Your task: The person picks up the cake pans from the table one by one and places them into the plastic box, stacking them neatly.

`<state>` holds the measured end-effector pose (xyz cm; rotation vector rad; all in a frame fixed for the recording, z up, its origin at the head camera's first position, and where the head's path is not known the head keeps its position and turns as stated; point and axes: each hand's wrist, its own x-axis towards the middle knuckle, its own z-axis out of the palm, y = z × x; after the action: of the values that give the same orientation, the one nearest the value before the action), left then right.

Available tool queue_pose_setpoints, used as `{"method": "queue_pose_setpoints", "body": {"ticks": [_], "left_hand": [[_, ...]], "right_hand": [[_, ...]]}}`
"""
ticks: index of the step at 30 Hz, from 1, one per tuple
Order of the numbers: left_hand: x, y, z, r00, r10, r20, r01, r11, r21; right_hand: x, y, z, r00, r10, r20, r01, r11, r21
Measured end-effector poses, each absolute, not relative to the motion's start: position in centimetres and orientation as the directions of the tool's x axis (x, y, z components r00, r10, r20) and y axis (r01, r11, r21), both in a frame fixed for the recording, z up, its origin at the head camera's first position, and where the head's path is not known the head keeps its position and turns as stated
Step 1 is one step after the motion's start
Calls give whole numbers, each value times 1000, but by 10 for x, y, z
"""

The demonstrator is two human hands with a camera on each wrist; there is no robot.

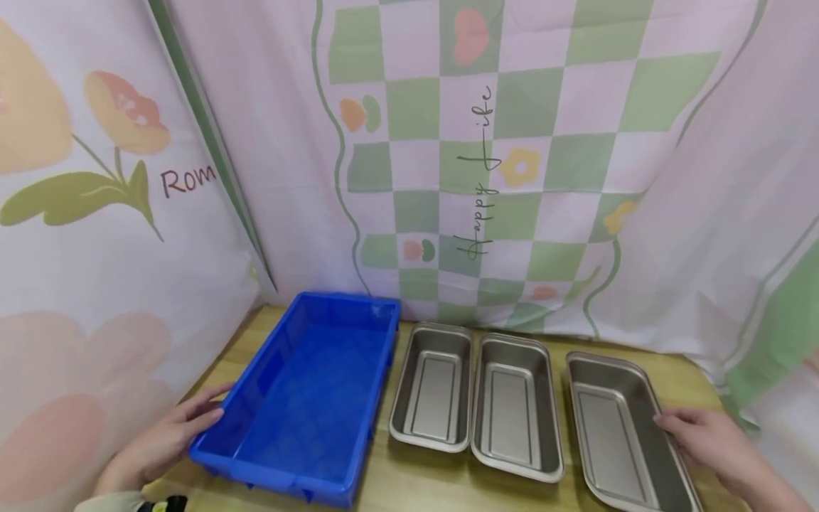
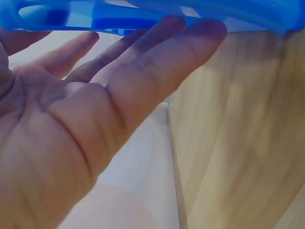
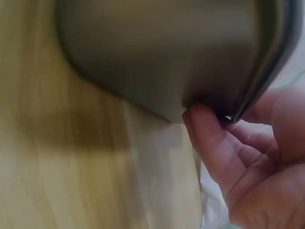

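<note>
A shallow blue plastic tray (image 1: 313, 398) lies at the left of the wooden table. My left hand (image 1: 169, 437) is at its left side; in the left wrist view the extended fingers (image 2: 162, 67) reach the tray's edge (image 2: 267, 14) without curling round it. On the right, a grey metal loaf pan (image 1: 614, 441) sits at a slant. My right hand (image 1: 716, 441) pinches its right rim, thumb and fingers on either side. The right wrist view shows this pan (image 3: 152, 62) tipped close to the camera, a finger (image 3: 207, 138) against its outer wall.
Two more metal loaf pans, one left (image 1: 431, 398) and one in the middle (image 1: 512, 405), stand side by side between the tray and the held pan. A patterned curtain (image 1: 416, 163) hangs behind the table (image 1: 678, 377), with another cloth (image 1: 96, 284) along the left.
</note>
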<state>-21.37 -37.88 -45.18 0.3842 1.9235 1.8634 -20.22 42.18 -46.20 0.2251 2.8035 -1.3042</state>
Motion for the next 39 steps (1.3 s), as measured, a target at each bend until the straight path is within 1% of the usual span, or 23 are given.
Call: {"method": "queue_pose_setpoints", "body": {"ticks": [4, 9, 13, 15, 19, 21, 25, 30, 39], "left_hand": [[-213, -380, -452, -871, 479, -107, -93, 53, 994], [-214, -380, -453, -881, 446, -159, -125, 105, 987], [-211, -379, -454, -902, 407, -146, -96, 141, 985], [-209, -380, -456, -905, 409, -114, -67, 129, 989], [-208, -380, -460, -894, 445, -46, -27, 50, 998], [-209, -380, -461, -891, 453, -29, -15, 35, 999], [-210, -378, -462, -897, 442, -35, -14, 50, 999], [-209, -378, -462, -902, 429, -56, -34, 59, 998], [-210, -377, -463, -895, 445, -32, -22, 27, 999]], "right_hand": [[-204, 422, -462, -992, 111, -67, 122, 620, -775], [-205, 423, -462, -992, 105, -69, 119, 603, -789], [-205, 423, -461, -993, 94, -68, 110, 563, -819], [-205, 423, -461, -994, 94, -58, 100, 547, -831], [-205, 421, -457, -994, 101, -47, 92, 506, -857], [-205, 421, -455, -993, 110, -43, 93, 500, -861], [-203, 422, -449, -993, 114, -21, 76, 506, -859], [-205, 421, -440, -995, 101, -17, 63, 475, -878], [-209, 416, -420, -997, 74, 8, 26, 443, -896]]}}
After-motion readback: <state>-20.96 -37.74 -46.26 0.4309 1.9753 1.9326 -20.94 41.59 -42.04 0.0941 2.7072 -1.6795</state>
